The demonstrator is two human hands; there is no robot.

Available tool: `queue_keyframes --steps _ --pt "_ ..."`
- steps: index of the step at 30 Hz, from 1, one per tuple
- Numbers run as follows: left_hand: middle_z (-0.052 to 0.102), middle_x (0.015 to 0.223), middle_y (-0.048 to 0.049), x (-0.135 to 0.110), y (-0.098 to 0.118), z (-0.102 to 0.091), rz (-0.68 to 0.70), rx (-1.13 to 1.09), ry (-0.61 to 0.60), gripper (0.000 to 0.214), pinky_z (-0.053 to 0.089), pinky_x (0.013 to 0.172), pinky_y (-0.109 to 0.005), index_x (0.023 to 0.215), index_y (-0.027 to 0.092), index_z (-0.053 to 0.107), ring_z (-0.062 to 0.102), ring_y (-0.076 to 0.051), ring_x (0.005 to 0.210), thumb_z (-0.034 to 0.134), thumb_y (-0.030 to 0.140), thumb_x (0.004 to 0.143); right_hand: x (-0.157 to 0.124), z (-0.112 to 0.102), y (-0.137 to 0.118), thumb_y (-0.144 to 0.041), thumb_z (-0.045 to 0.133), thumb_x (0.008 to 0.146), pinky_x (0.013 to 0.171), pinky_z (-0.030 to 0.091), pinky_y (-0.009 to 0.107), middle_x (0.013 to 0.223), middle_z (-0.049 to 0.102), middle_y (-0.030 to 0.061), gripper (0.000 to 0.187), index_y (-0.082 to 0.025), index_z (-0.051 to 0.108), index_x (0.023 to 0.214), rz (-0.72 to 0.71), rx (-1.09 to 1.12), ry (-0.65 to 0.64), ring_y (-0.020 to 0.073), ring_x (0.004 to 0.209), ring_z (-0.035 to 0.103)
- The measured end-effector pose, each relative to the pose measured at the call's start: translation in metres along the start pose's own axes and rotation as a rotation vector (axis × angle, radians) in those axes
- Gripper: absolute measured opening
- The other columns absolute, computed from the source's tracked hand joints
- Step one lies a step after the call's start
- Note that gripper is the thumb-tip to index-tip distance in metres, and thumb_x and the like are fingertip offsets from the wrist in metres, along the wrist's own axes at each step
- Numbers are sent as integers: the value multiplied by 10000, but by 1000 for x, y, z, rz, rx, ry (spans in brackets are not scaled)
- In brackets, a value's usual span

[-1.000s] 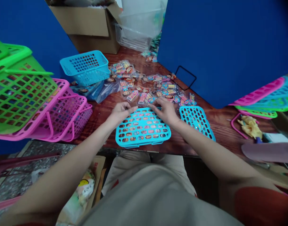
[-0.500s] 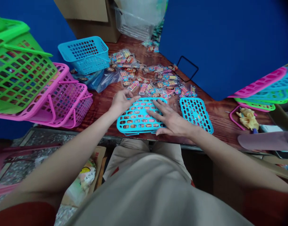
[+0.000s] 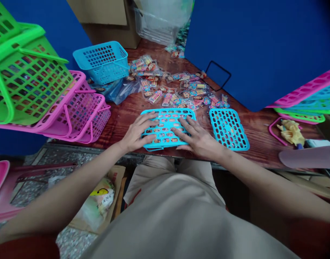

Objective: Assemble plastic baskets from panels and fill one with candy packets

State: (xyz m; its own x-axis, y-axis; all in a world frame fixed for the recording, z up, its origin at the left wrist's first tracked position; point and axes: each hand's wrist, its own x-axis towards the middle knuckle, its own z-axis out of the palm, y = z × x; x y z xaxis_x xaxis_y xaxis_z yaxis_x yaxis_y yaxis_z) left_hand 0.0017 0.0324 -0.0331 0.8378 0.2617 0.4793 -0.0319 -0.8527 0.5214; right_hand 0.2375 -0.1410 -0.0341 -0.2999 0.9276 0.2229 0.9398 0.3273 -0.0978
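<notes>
The left hand [image 3: 136, 132] and right hand [image 3: 197, 138] lie open, palms down and fingers spread, on a cyan grid panel [image 3: 167, 116], not gripping it. The panel sits close to the counter's [image 3: 127, 108] near edge, with printed packets showing through its holes. A second panel [image 3: 229, 129] lies just to the right, and loose packets [image 3: 167, 90] crowd just beyond.

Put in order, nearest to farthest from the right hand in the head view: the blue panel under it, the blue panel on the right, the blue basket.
1. Turquoise lattice panel: under the right hand, touching it, at centre.
2. Second turquoise lattice panel: to the hand's right.
3. Blue plastic basket: far left, toward the back.
</notes>
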Motion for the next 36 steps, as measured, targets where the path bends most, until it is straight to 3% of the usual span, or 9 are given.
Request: queue_keyframes --steps 3,5,9,13,20,24,29,36 --pt "456 1442 -170 -15 -5 3 138 100 -2 726 282 1130 -592 1297 229 555 345 -376 1391 637 685 739 -1 2 -3 -512 478 933 1120 247 653 1587 224 153 604 -258 387 1472 10 3 31 389 1463 160" --pt "461 1443 -164 -18 -8 5 198 155 21 773 300 1120 -597 1297 250 557 351 -385 1388 746 640 657 -2 2 -5 -521 485 929 1110 266 653 1584 232 160 619 -247 385 1474 18 3 46 397 1462 156" --pt "466 1449 -159 -19 -12 8 234 210 38 701 330 1099 -594 1288 262 568 362 -373 1386 797 509 673 -1 1 -10 -572 570 864 1103 263 666 1605 158 154 721 -254 374 1481 4 6 65 427 1457 136" --pt "484 1443 -139 -21 -16 10 230 225 54 671 350 1087 -586 1279 288 578 393 -357 1373 791 505 681 1 3 -10 -447 594 894 1109 272 652 1621 113 108 634 -320 372 1474 -4 -20 84 415 1463 123" --pt "496 1435 -134 -23 -17 11 261 225 99 675 360 1086 -588 1290 290 569 434 -352 1347 800 460 679 -1 9 -11 -402 590 905 1116 300 618 1600 194 133 605 -300 389 1466 -26 -73 124 398 1465 137" --pt "549 1384 -134 -12 -22 7 254 184 123 648 396 1085 -555 1274 259 593 497 -338 1299 806 421 684 11 4 -3 -423 565 915 1069 366 611 1531 335 189 564 -271 439 1443 2 -110 118 418 1408 301" --pt "681 1196 -126 17 -35 -2 135 29 232 440 513 991 -463 1139 202 680 647 -275 1115 773 359 739 47 -12 22 -471 479 946 970 499 488 1313 582 182 504 -232 516 1389 57 -90 65 330 1200 576" --pt "732 1054 -128 33 -41 -10 -11 -54 235 337 546 932 -431 1022 169 728 680 -269 1041 757 368 751 62 -19 36 -499 522 922 958 517 432 1243 641 149 479 -176 615 1262 64 127 198 282 1131 621"
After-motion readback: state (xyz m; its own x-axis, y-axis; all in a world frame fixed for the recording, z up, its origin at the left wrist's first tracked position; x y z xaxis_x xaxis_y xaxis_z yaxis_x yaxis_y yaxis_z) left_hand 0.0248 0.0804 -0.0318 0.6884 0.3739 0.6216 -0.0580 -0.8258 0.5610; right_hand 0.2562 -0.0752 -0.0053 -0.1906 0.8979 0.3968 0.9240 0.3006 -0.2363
